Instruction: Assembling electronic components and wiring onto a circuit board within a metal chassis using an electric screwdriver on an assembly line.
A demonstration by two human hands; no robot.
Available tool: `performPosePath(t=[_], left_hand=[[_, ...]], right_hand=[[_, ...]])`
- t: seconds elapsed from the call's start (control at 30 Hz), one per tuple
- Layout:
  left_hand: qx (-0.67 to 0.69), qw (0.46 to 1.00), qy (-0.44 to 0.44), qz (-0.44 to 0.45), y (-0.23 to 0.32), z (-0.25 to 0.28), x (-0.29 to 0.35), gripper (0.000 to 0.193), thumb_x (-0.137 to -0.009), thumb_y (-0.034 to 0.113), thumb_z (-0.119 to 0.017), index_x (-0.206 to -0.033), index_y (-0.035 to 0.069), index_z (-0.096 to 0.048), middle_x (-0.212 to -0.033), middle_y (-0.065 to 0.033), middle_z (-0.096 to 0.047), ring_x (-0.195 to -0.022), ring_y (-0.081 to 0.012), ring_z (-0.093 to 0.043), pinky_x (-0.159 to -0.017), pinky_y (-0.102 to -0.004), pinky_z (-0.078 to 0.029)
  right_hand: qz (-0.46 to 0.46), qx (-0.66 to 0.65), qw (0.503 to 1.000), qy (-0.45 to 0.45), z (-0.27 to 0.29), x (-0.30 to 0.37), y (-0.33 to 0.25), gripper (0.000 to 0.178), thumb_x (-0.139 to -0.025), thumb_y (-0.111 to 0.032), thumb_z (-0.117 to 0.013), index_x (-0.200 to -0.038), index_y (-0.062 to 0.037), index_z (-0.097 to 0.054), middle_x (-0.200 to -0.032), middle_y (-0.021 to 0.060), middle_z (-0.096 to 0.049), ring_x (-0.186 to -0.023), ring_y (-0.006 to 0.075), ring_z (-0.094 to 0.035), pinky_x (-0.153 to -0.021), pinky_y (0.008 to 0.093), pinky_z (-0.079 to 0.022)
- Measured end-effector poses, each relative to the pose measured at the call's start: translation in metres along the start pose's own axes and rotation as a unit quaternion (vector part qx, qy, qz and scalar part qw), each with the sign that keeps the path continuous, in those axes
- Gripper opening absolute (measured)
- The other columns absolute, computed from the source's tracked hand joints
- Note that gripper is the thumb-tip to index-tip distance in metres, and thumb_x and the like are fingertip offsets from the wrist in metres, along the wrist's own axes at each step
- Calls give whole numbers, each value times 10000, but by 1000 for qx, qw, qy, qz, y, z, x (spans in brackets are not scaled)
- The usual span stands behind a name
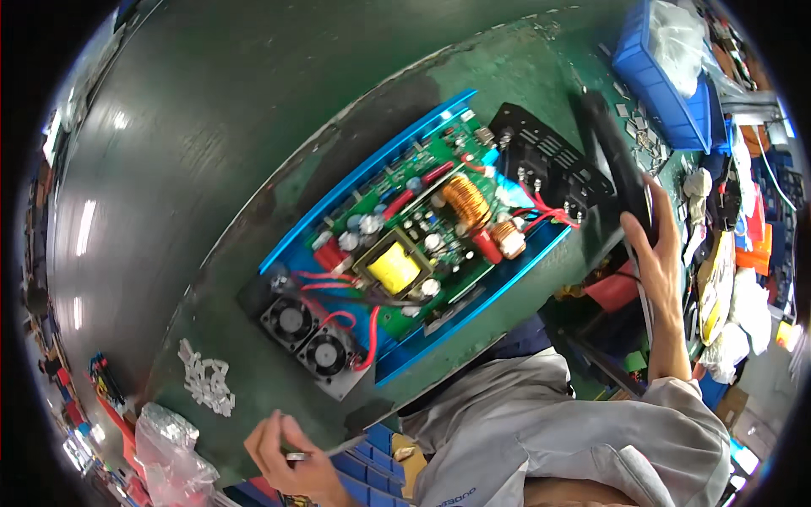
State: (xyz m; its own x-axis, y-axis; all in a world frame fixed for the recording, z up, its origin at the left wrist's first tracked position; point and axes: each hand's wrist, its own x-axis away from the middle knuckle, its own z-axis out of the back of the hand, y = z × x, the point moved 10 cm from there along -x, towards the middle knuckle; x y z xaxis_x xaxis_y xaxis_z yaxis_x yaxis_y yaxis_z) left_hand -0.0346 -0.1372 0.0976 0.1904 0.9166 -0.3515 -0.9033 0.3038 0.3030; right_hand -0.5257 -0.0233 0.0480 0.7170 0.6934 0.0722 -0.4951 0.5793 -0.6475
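My right hand point(657, 245) is closed around the lower end of a long black tool with a thin tip, which looks like an electric screwdriver point(615, 144); motion blurs it. It is beside the right end of a blue metal housing point(317, 215) that holds a green circuit board point(435, 152). A yellow transformer point(394, 269) and a copper coil point(466, 201) stand on the board. Red wires lead to a black slotted end plate point(553, 148). Two fans point(328, 351) sit at the other end. My left hand point(291, 460), fingers bent and apart, hovers by the bench's near edge; a small shiny metal piece shows at it.
White small parts point(205, 378) lie in a heap at the left, near a clear plastic bag point(169, 456). A blue bin point(663, 80) stands far right beside scattered small metal pieces point(646, 139). Blue drawers point(367, 469) sit below the bench edge.
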Motion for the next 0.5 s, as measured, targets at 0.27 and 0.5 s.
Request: performPosePath(t=[0.27, 0.5], left_hand=[[-13, 970, 71, 233, -124, 30, 34, 142, -911, 73, -717, -1043, 21, -711, -913, -49, -669, -815, -138, -609, -656, -268, -455], [33, 982, 29, 184, -124, 19, -5, 182, -910, 88, -725, -1083, 31, -709, -961, -52, -649, -829, -145, -610, -684, -266, -478]], right_hand=[[259, 47, 954, 144, 15, 19, -56, 315, -961, -14, -619, -1276, -16, -633, -1319, 88, -606, -936, 134, -537, -917, 276, -445], [262, 20, 960, 98, -1, 39, -67, 278, -934, 21, -618, -1211, 3, -638, -1290, 120, -611, -875, 145, -545, -878, 279, -452]])
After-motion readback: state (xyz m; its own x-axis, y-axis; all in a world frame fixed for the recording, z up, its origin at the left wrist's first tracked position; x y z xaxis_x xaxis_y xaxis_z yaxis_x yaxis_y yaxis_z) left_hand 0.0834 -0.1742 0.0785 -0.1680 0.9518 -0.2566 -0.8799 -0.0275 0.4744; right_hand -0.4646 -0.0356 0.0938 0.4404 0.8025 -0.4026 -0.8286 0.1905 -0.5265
